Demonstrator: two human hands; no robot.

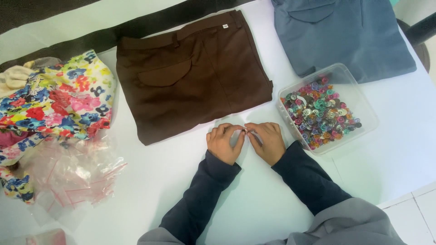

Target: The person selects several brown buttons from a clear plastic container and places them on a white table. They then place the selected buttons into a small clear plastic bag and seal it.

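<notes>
Between the fingertips of both hands, a small button (245,130) is pinched (too tiny to tell its colour): left hand (223,143) and right hand (268,142) closed on it, just below the brown trousers (190,72), beside the button tub (359,97). Handling seems underway; steady fingertip grip matters.

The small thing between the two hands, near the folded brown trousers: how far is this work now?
Looks done: the folded brown trousers and folded blue-grey garment lie flat on the white table. In hand: the left hand and right hand pinch one small item, too small to identify. Left: the clear plastic box of coloured buttons is full, and small clear zip bags lie piled.
</notes>
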